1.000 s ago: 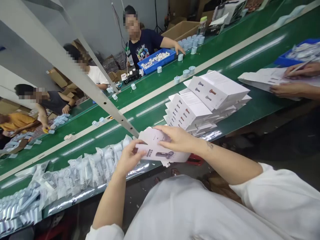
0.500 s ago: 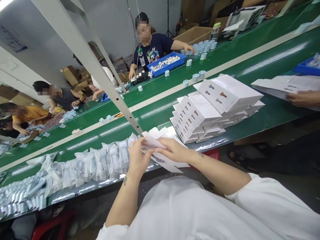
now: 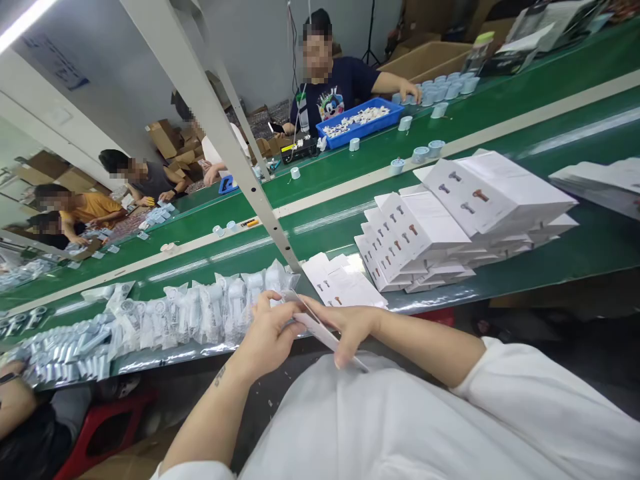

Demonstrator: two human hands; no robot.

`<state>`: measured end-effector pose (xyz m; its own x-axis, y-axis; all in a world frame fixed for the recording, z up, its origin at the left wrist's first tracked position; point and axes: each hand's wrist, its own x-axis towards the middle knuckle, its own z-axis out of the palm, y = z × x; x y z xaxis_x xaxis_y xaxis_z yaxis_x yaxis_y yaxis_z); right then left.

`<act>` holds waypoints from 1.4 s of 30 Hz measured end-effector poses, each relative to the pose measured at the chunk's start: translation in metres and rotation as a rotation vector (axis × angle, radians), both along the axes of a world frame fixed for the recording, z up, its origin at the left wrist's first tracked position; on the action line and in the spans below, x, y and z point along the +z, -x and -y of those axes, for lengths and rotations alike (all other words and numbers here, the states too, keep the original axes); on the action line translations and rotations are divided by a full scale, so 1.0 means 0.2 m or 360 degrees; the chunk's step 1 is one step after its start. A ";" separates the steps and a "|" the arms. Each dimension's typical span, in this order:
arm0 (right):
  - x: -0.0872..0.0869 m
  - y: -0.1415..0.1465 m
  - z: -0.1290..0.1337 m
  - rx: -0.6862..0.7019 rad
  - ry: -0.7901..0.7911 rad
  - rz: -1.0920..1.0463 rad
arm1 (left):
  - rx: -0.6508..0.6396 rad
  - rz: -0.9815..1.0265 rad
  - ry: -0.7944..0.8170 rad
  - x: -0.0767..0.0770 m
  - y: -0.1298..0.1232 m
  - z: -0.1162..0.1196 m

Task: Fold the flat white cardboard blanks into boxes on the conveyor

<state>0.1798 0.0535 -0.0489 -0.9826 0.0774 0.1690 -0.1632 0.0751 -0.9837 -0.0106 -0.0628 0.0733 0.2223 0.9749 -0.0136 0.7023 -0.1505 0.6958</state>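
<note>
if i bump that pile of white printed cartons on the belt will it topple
The pile of white printed cartons would probably slide or spill if pushed: its layers sit at angles and overhang each other. Each carton looks thin and light, so likely bendy alone. The shiny green belt may let them skid easily.
</note>
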 end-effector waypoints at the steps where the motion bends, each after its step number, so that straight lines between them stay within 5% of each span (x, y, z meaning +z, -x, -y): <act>1: 0.00 0.00 -0.02 -0.0034 0.0014 -0.0004 | -0.0061 0.0013 0.0004 0.02 0.02 0.01; 4: 0.02 -0.02 -0.08 -0.0238 0.0052 -0.0058 | -0.0165 0.0269 -0.0076 0.03 0.11 0.04; 8: 0.07 -0.05 -0.15 -0.0264 0.0036 -0.0175 | 0.0347 0.1309 -0.0506 -0.10 0.12 -0.02; 11: 0.08 -0.03 -0.17 -0.0110 -0.0078 -0.0193 | 0.0470 0.1758 -0.0031 -0.23 0.02 -0.08; 14: 0.09 -0.02 -0.14 -0.0106 -0.0167 -0.0207 | 0.0536 0.1912 0.0347 -0.28 -0.07 -0.11; 17: 0.15 -0.04 -0.05 -0.0474 -0.0393 -0.0340 | 0.0836 0.1960 0.0175 -0.26 -0.11 -0.11; 19: 0.22 -0.07 0.03 -0.0788 -0.0749 -0.0383 | 0.1086 0.1950 -0.0034 -0.25 -0.13 -0.10; 22: 0.31 -0.08 0.12 -0.0967 -0.1257 -0.0325 | 0.1342 0.1874 -0.0204 -0.25 -0.19 -0.08; 27: 0.34 -0.05 0.07 -0.1016 -0.1319 -0.0499 | 0.1140 0.1665 -0.0269 -0.29 -0.23 -0.04; 35: 0.38 -0.10 0.03 -0.1048 -0.1192 -0.0681 | 0.0593 0.1201 -0.0805 -0.29 -0.13 -0.02; 39: 0.39 -0.09 0.04 -0.0983 -0.1351 -0.0717 | 0.0596 0.1257 -0.0659 -0.27 -0.05 -0.08; 42: 0.40 -0.09 0.03 -0.0881 -0.1232 -0.0775 | 0.0631 0.1444 -0.0677 -0.24 -0.02 -0.13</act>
<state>0.1976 0.0483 0.0321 -0.6572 0.1955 0.7280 -0.2773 0.8354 -0.4746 -0.0075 -0.0359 0.0262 -0.3538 0.8655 0.3546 0.0023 -0.3783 0.9257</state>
